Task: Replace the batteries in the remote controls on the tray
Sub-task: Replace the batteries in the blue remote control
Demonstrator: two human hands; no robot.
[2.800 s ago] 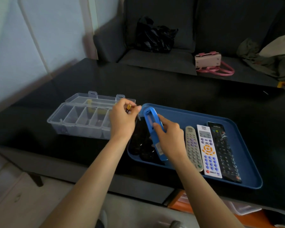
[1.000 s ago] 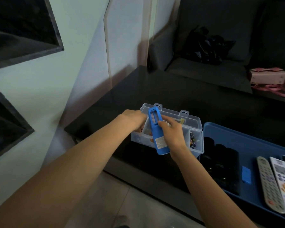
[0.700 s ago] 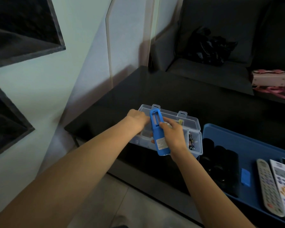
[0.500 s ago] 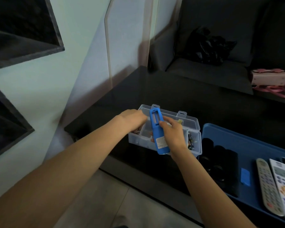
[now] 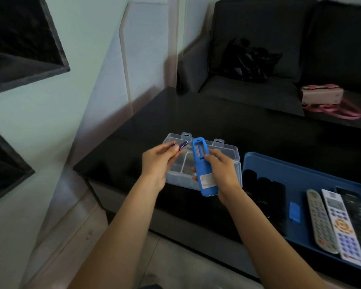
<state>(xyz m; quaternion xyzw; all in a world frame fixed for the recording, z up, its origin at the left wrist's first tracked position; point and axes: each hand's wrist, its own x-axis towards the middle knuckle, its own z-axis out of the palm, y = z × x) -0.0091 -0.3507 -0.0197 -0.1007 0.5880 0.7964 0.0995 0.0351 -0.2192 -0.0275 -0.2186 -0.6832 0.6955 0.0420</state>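
Left hand pinching purple battery, right hand gripping blue remote, battery just left

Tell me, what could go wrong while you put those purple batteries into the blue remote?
The left hand pinches two purple batteries by their ends, so one might slip into the clear box or onto the floor. The blue remote, gripped by the right hand, hangs in the air over the box, so pushing a battery in could make it wobble. Its small blue cover lies loose on the tray and could get lost.
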